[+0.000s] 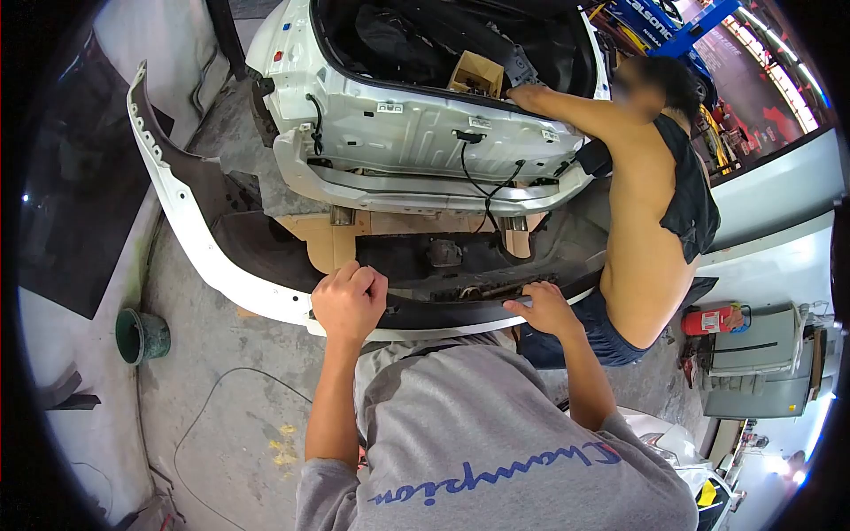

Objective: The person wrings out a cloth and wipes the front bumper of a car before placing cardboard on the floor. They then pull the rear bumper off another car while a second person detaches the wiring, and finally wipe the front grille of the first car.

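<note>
A white car bumper cover (232, 276) curves in front of me, its dark inner side facing the car. My left hand (347, 303) is closed over its near top edge, left of the middle. My right hand (542, 310) rests on the same edge further right, fingers curled over it and thumb pointing left. Beyond the bumper stands the stripped rear of a white car (416, 142), with a metal crash bar (398, 196) across it. Black cables (489, 190) hang from the rear panel. Flattened cardboard (328, 241) lies beneath the car.
A co-worker (651, 203) leans in at the right, one arm reaching into the trunk beside an open cardboard box (476, 73). A dark green bucket (143, 336) stands at left. A thin cable (208, 389) crosses the floor. At right are a red fire extinguisher (708, 321) and a cabinet (757, 345).
</note>
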A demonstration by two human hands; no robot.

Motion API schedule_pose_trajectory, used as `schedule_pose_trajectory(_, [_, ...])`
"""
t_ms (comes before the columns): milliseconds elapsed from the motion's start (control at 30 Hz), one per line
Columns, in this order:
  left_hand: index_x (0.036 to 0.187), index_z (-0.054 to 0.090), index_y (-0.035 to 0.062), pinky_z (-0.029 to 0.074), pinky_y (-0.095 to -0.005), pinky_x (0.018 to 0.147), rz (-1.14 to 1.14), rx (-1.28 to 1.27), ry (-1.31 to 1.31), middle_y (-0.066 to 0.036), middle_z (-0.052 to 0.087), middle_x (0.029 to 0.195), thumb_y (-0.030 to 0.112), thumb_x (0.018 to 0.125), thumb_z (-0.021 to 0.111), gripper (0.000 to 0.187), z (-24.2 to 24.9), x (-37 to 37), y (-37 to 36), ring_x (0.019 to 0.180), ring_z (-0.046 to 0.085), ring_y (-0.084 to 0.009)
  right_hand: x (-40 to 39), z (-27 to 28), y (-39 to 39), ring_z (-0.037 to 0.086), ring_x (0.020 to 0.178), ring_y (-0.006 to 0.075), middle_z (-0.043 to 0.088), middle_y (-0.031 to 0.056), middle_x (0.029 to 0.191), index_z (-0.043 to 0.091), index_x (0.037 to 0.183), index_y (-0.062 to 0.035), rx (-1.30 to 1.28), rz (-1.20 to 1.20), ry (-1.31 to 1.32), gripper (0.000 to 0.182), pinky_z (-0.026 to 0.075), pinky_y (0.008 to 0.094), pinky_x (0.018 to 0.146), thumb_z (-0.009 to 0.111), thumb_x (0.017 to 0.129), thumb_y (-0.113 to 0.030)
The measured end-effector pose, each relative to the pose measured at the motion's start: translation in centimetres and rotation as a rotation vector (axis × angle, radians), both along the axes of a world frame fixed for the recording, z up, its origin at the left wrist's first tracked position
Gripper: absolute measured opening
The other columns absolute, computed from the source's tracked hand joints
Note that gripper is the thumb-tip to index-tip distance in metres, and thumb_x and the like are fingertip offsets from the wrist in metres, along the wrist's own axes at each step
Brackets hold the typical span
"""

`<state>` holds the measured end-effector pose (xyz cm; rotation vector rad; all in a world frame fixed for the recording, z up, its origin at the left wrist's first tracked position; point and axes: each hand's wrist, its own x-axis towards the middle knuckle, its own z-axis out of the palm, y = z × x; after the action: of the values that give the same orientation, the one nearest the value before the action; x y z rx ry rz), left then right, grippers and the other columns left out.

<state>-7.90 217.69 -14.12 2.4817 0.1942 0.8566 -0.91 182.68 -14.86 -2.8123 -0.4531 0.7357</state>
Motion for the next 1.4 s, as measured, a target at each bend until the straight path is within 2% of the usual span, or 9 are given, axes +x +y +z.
schedule_pose_trajectory(167, [0.056, 0.055, 0.0113, 0.038, -0.0341, 0.044, -0.004, -0.007, -0.013, -0.002, 0.047, 0.056, 0.007, 0.066, 0.069, 0.018, 0.0, 0.0, -0.1, 0.047, 0.05, -0.0226, 0.0, 0.3, 0.2, 0.056, 0.113, 0.0358, 0.066, 0.0226, 0.109, 0.068, 0.11, 0.0058, -0.011, 0.011, 0.004, 0.077, 0.038, 0.0436, 0.105, 0.06, 0.085, -0.067])
schedule_pose_trajectory(333, [0.058, 0.054, 0.0072, 0.04, -0.035, 0.046, -0.021, -0.022, 0.02, -0.006, 0.048, 0.057, 0.005, 0.069, 0.068, 0.018, 0.2, 0.0, -0.1, 0.049, 0.051, -0.0244, 0.1, 0.3, 0.2, 0.057, 0.112, 0.0359, 0.066, 0.0222, 0.108, 0.068, 0.109, 0.006, -0.003, 0.015, -0.009, 0.076, 0.04, 0.044, 0.104, 0.061, 0.085, -0.066])
schedule_pose_trajectory(433, [0.057, 0.053, 0.0065, 0.04, -0.035, 0.046, -0.014, -0.024, 0.014, -0.006, 0.047, 0.057, 0.004, 0.07, 0.069, 0.02, 0.5, 0.0, -0.2, 0.048, 0.051, -0.0248, 0.2, 0.6, 0.4, 0.057, 0.112, 0.0362, 0.066, 0.0227, 0.108, 0.067, 0.11, 0.0045, -0.014, 0.013, 0.022, 0.068, 0.04, 0.0435, 0.102, 0.065, 0.086, -0.059])
schedule_pose_trajectory(533, [0.057, 0.052, 0.0059, 0.04, -0.0349, 0.046, -0.018, -0.019, 0.016, -0.006, 0.047, 0.056, 0.004, 0.071, 0.069, 0.021, 0.5, 0.1, -0.2, 0.048, 0.05, -0.025, 0.4, 0.5, 0.3, 0.058, 0.109, 0.0367, 0.066, 0.0226, 0.104, 0.067, 0.107, 0.0036, -0.006, 0.019, 0.032, 0.066, 0.041, 0.0439, 0.1, 0.065, 0.086, -0.058])
schedule_pose_trajectory(633, [0.057, 0.051, 0.0057, 0.04, -0.0349, 0.046, -0.017, -0.013, 0.02, -0.006, 0.048, 0.057, 0.004, 0.071, 0.069, 0.022, 0.6, 0.2, -0.3, 0.048, 0.051, -0.025, 0.3, 0.3, 0.0, 0.059, 0.107, 0.037, 0.067, 0.0217, 0.099, 0.07, 0.1, 0.0032, 0.03, 0.021, 0.004, 0.069, 0.041, 0.0445, 0.102, 0.062, 0.085, -0.063])
schedule_pose_trajectory(1167, [0.057, 0.052, 0.0064, 0.04, -0.0353, 0.045, 0.001, -0.028, 0.02, -0.005, 0.048, 0.057, 0.005, 0.071, 0.069, 0.022, 0.3, 0.2, -0.3, 0.048, 0.051, -0.0247, 1.0, 0.0, -0.1, 0.056, 0.117, 0.0375, 0.065, 0.0242, 0.112, 0.066, 0.113, 0.0049, -0.047, 0.024, 0.051, 0.078, 0.04, 0.0443, 0.104, 0.059, 0.085, -0.067])
schedule_pose_trajectory(1233, [0.057, 0.056, 0.0114, 0.039, -0.0339, 0.045, 0.014, -0.005, 0.017, -0.002, 0.047, 0.057, 0.007, 0.067, 0.07, 0.017, 0.0, 0.3, -0.2, 0.048, 0.051, -0.0221, 1.1, -0.1, -0.1, 0.055, 0.117, 0.0374, 0.064, 0.0242, 0.113, 0.066, 0.114, 0.0049, -0.055, 0.028, 0.06, 0.078, 0.04, 0.0441, 0.104, 0.059, 0.085, -0.067])
schedule_pose_trajectory(1400, [0.057, 0.056, 0.0114, 0.039, -0.034, 0.044, 0.009, -0.002, -0.003, -0.002, 0.046, 0.057, 0.007, 0.066, 0.07, 0.017, -0.2, 0.3, -0.2, 0.047, 0.05, -0.0221, 0.8, 0.1, 0.0, 0.055, 0.117, 0.0375, 0.064, 0.0238, 0.113, 0.066, 0.113, 0.0038, -0.045, 0.021, 0.04, 0.076, 0.04, 0.044, 0.104, 0.058, 0.086, -0.067])
